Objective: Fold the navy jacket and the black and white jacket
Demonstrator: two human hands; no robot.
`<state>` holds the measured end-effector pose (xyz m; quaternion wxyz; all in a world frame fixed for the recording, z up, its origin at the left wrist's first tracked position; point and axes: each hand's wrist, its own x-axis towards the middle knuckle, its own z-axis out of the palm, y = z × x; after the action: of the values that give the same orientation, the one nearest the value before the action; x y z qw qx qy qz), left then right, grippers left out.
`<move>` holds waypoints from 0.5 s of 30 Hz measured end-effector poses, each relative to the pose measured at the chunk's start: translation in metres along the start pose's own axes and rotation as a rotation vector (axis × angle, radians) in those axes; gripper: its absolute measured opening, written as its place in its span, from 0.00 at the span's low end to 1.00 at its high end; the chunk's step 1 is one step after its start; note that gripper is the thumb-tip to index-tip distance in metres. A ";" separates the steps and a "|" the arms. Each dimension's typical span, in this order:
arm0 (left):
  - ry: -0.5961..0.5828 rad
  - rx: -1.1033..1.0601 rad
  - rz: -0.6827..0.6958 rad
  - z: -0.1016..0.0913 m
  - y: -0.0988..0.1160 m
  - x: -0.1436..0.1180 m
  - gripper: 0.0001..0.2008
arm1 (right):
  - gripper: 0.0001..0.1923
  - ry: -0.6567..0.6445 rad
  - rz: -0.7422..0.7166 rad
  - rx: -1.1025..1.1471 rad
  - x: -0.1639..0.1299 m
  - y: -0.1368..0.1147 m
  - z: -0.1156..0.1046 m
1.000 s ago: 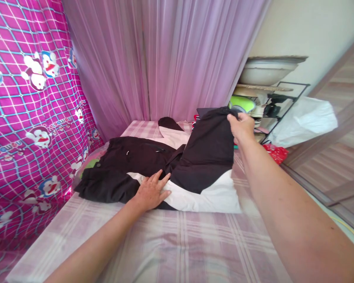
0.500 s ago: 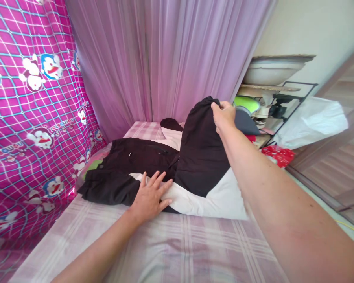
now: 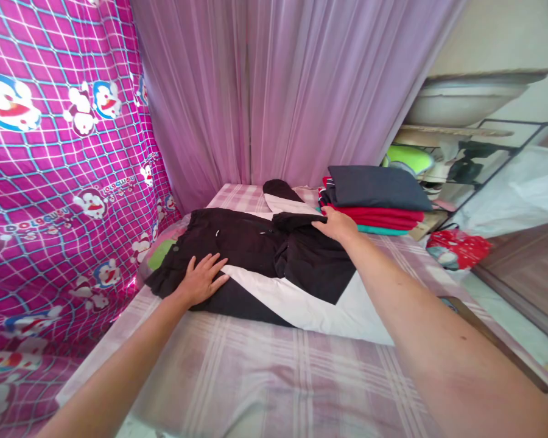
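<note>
Now black-and-white jacket (image 3: 274, 267) lies half folded on bed (image 3: 274, 377), one side laid over. Left hand (image 3: 203, 280) presses flat, fingers spread; right hand (image 3: 335, 225) rests flat on fold, fingers together. More folds appear left.

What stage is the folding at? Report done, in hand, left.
Done: a stack of folded clothes sits at the far right of the bed. In hand: left hand and right hand press flat the black-and-white jacket, one part folded over. Left: finishing its folds.
</note>
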<state>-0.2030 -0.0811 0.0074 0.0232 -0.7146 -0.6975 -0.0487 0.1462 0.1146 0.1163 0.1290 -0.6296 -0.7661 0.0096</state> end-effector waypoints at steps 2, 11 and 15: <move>-0.012 -0.006 -0.012 0.002 0.000 0.000 0.26 | 0.28 -0.085 -0.020 -0.059 0.000 0.017 -0.006; 0.282 -0.071 0.050 -0.031 0.065 0.020 0.32 | 0.20 0.004 -0.193 -0.072 -0.043 0.005 -0.031; 0.312 -0.077 0.079 -0.047 0.105 0.057 0.41 | 0.18 -0.017 -0.304 -0.013 -0.066 -0.013 -0.028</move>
<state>-0.0985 -0.0323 0.0633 0.1056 -0.7257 -0.6542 -0.1851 0.1508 0.0439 0.1336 0.1182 -0.5072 -0.8536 -0.0095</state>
